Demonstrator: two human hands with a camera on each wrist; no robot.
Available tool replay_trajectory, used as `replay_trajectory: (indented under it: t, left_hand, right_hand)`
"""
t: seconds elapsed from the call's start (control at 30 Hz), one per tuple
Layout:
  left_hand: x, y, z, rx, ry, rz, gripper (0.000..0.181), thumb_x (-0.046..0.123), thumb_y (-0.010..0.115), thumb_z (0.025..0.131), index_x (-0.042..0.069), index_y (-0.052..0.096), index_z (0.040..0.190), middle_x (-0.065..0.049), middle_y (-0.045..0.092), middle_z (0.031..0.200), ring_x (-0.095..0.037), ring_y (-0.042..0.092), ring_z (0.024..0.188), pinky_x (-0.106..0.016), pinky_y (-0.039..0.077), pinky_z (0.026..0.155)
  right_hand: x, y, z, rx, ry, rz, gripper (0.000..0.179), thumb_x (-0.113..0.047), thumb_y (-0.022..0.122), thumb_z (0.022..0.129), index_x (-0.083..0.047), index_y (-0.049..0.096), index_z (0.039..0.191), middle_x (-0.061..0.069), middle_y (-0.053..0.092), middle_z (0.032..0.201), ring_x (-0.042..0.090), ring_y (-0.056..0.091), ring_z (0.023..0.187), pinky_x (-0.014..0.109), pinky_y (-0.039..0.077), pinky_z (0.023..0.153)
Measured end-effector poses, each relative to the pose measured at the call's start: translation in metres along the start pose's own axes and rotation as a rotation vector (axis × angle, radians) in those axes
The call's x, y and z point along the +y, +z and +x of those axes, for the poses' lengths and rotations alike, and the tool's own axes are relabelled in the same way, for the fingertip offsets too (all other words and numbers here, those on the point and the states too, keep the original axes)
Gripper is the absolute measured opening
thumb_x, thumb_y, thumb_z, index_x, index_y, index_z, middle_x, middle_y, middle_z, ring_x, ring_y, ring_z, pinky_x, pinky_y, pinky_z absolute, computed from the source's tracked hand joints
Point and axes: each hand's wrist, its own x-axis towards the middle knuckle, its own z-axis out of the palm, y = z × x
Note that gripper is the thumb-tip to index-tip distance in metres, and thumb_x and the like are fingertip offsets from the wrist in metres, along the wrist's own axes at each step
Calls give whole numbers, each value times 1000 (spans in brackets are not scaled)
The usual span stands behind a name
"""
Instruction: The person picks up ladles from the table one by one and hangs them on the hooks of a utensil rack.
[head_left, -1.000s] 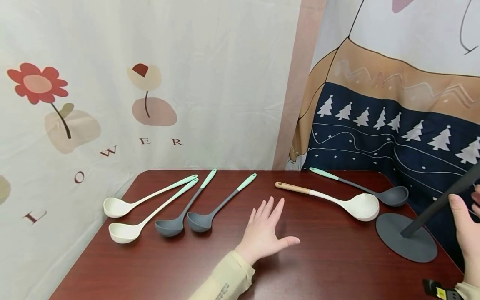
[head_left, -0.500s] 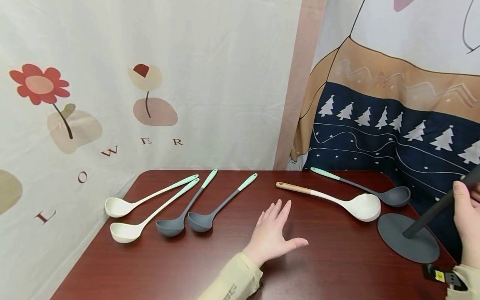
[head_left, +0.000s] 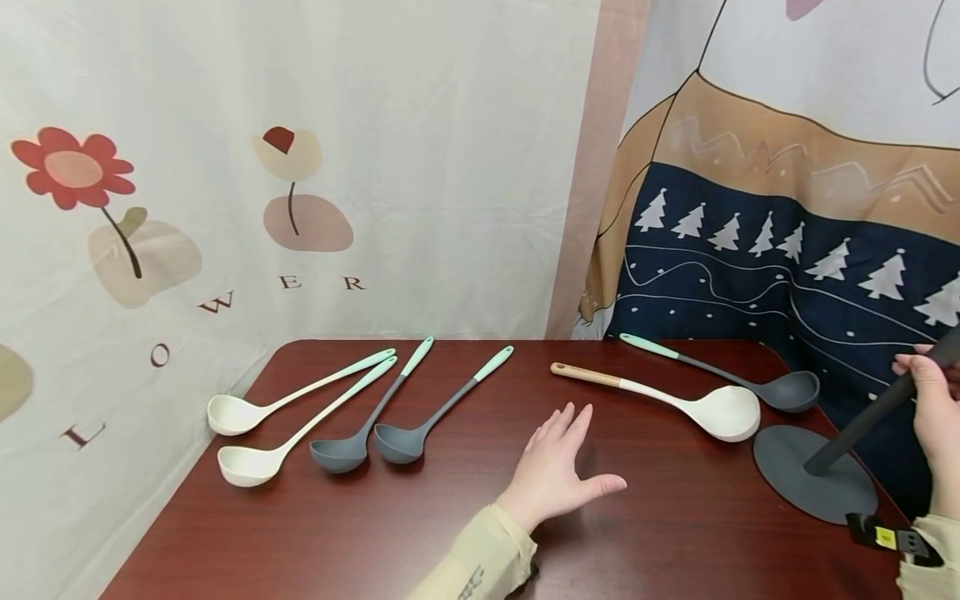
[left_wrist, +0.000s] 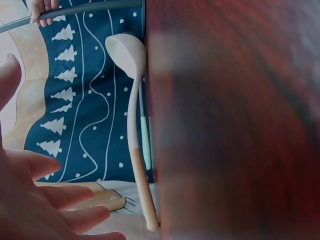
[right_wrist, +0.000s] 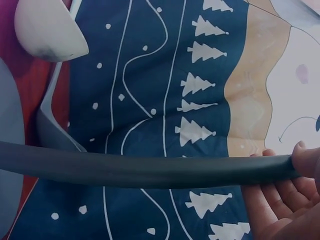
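My right hand holds the slanting pole of a dark grey stand. In the right wrist view the thumb lies on one side of the pole and curled fingers on the other. The pole rises from a round flat base at the table's right side; its top is out of frame. My left hand, fingers spread and holding nothing, is over the middle of the table. Nearest to it on the right lies a white ladle with a wooden handle. Behind that is a dark grey ladle with a mint handle.
At the left of the dark red table lie two cream ladles and two grey ladles, all with mint handles. A printed cloth hangs behind the table, and a navy tree-patterned cloth at the right.
My left hand has drifted to the right, still spread. My right hand's fingers have come round the pole and now show on its far side. The ladles and base have stayed put.
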Motion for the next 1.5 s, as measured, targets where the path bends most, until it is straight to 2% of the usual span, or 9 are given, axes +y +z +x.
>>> replay_trajectory:
  t: [0.07, 0.17, 0.33, 0.4, 0.53, 0.87, 1.0, 1.13, 1.5]
  left_hand:
    - [1, 1, 0, -10, -4, -10, 97, 69, 64, 82, 17, 30, 157, -10, 31, 159, -31, 30, 145, -49, 28, 115]
    - [2, 2, 0, -21, -9, -25, 96, 68, 64, 83, 17, 30, 157, -10, 31, 159, -31, 29, 145, -49, 27, 115]
    - [4, 1, 1, -27, -18, -50, 95, 67, 65, 83, 17, 30, 157, -9, 31, 159, -31, 29, 145, -48, 27, 115]
    - [5, 0, 2, -26, -21, -64, 95, 67, 65, 83, 18, 30, 157, -9, 30, 159, -31, 29, 145, -47, 27, 115]
    - [8, -1, 5, -28, -23, -93, 94, 67, 64, 83, 18, 30, 157, -8, 29, 160, -30, 29, 145, -47, 27, 115]
    - [16, -9, 12, -58, -33, -160, 94, 68, 64, 84, 20, 30, 157, -3, 31, 159, -28, 28, 146, -46, 28, 115]
    - [19, -11, 14, -62, -31, -186, 94, 69, 63, 83, 21, 30, 157, 0, 32, 158, -24, 29, 145, -45, 30, 114]
    - [21, -15, 17, -55, -10, -224, 92, 67, 64, 84, 19, 32, 156, 2, 34, 158, -20, 31, 144, -42, 32, 113]
    - [19, -31, 25, -39, 14, -298, 86, 56, 70, 86, 14, 39, 153, 1, 40, 154, -14, 38, 140, -34, 36, 110]
  right_hand:
    - [-12, 1, -4, -1, -3, 5, 30, -26, 56, 102, -13, 65, 128, -8, 72, 113, -5, 66, 94, 11, 46, 89]
    - [-53, 5, -18, 7, -6, 35, 27, -22, 57, 102, -12, 67, 125, -15, 71, 105, -8, 65, 90, 9, 46, 87]
    - [-178, 16, -61, 2, 10, 3, 17, -16, 56, 102, -24, 68, 110, -32, 62, 87, -15, 58, 80, 5, 42, 81]
    - [-227, 19, -77, -15, 8, -4, 24, -10, 55, 101, -32, 64, 102, -36, 58, 82, -18, 55, 78, 4, 40, 77]
    - [-283, 23, -96, -47, -45, -31, 41, 0, 55, 99, -41, 56, 94, -40, 55, 79, -20, 54, 76, 2, 40, 74]
    - [-310, 30, -107, -236, -70, 35, 37, 8, 53, 98, -27, 65, 99, -29, 63, 83, -14, 61, 75, 3, 44, 72]
    - [-322, 37, -115, -285, -54, -89, 13, -7, 57, 100, -12, 67, 107, -32, 61, 85, -17, 57, 79, 2, 42, 75]
    - [-336, 48, -121, -309, -67, -192, 27, -21, 62, 99, 1, 66, 115, -35, 60, 86, -15, 54, 82, 3, 38, 67]
    - [-360, 90, -132, -457, -72, 42, 25, -15, 66, 96, 1, 67, 115, -22, 70, 89, -8, 66, 84, 7, 48, 72]
